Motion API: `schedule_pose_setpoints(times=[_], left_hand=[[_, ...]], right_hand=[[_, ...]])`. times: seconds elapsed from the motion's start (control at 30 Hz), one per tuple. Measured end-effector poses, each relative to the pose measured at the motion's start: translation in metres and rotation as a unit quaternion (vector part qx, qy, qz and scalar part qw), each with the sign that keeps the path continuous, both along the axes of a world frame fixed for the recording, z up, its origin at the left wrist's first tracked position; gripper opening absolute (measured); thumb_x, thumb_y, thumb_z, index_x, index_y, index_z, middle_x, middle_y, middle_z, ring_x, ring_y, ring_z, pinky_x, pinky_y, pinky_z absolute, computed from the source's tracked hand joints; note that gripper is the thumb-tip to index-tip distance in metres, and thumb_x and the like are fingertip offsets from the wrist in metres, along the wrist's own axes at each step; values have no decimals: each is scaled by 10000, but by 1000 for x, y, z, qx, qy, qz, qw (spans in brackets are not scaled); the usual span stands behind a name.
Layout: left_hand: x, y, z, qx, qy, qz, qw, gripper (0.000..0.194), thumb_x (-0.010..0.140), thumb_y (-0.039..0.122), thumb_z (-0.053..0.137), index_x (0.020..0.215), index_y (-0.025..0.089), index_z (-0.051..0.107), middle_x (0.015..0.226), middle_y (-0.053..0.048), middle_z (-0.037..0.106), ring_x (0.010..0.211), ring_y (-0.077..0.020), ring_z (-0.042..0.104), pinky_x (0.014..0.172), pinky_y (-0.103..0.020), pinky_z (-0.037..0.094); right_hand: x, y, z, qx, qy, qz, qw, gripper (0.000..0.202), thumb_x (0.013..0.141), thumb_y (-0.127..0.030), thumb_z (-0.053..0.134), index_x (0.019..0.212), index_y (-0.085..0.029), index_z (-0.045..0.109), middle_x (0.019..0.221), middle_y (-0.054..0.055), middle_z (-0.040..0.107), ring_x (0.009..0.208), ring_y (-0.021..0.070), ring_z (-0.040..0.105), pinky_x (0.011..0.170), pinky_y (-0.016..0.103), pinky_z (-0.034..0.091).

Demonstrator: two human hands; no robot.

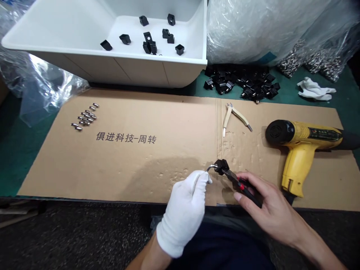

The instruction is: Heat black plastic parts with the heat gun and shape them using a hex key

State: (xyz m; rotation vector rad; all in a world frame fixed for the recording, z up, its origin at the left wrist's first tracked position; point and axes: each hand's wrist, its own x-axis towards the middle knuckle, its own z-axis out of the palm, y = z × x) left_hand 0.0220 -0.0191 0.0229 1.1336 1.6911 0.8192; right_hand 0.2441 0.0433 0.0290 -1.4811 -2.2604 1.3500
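Observation:
My left hand (187,210), in a white glove, is closed round a thin bent metal rod (211,167) near the cardboard's front edge. At the rod's far end sits a small black part (221,166). Bare, my right hand (261,202) grips black pliers with red marks (242,186), whose jaws touch the black part from the right. How the rod joins the part is too small to tell. Behind the hands, pliers with cream handles (235,116) lie on the cardboard.
Cardboard (180,123) covers the green table (11,150). A yellow heat gun (302,150) lies right. Metal pins (86,118) lie left. At the back are a white bin (126,65) with black parts, a black pile (247,84), bagged metal pieces (292,60) and a white glove (315,90).

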Motion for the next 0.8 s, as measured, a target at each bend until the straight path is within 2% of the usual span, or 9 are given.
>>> schedule_pose_setpoints(times=[0.17,0.27,0.47,0.63,0.8], left_hand=[[-3,-3,3,-9,35,-23,999,281,1082,312,395,931,250,625,873,26,704,794,-151,646,763,-264,417],[-4,-4,5,-6,46,-45,998,259,1076,298,411,929,252,620,894,16,712,801,-161,645,756,-268,417],[0,-4,8,-10,36,-55,998,274,1078,300,399,903,254,605,880,10,696,804,-165,630,770,-277,411],[10,-7,9,-29,-38,-16,999,362,1087,375,352,816,245,554,740,21,597,695,-147,555,693,-269,402],[20,-5,8,-59,-155,26,986,387,1062,456,398,769,233,516,671,33,480,592,-128,415,544,-248,340]], right_hand=[[6,1,7,-16,-10,17,1000,267,993,-380,584,1245,-295,554,1131,19,675,1019,208,647,837,313,528],[11,2,8,-12,-14,31,999,306,986,-391,593,1275,-295,564,1191,39,681,1084,239,653,813,323,552],[11,1,6,-8,-15,42,999,284,978,-354,585,1243,-252,591,1084,47,722,989,249,688,665,302,544],[9,-9,4,-21,2,23,1000,117,1008,-323,506,1071,-254,577,1006,29,704,925,220,666,668,288,508],[12,-21,2,-40,32,5,999,92,1010,-319,480,987,-260,547,968,17,674,882,204,633,715,290,499]])
